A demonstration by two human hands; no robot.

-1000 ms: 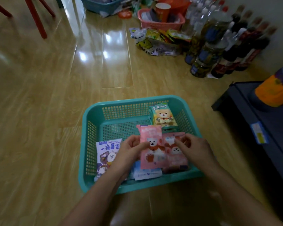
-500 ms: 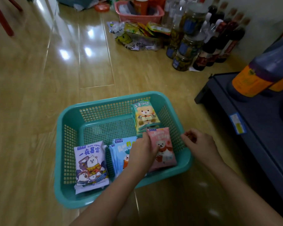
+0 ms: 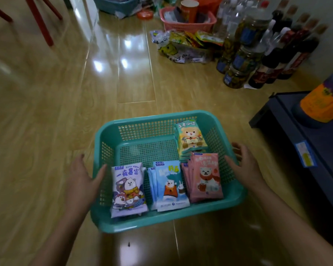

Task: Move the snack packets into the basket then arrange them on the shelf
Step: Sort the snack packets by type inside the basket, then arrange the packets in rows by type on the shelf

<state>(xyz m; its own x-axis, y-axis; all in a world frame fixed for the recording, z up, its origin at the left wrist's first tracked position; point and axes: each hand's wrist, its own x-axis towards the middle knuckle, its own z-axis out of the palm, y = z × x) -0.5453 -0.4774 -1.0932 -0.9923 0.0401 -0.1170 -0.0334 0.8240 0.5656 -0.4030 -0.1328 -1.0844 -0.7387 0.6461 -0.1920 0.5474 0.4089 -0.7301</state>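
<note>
Head view: we saw the snack packets (image 3: 207, 177) stacked along the basket's (image 3: 161, 226) near wall and in its far-right corner. Left hand (image 3: 81, 181) and right hand (image 3: 244, 166) flanked its side rims, fingers straight, apart, gripping nothing. We judged the packets light, soft, slick; the basket stiff, best lifted by both side rims. Glossy wood floor (image 3: 46, 112); dark shelf (image 3: 306, 143) on the right.
</note>
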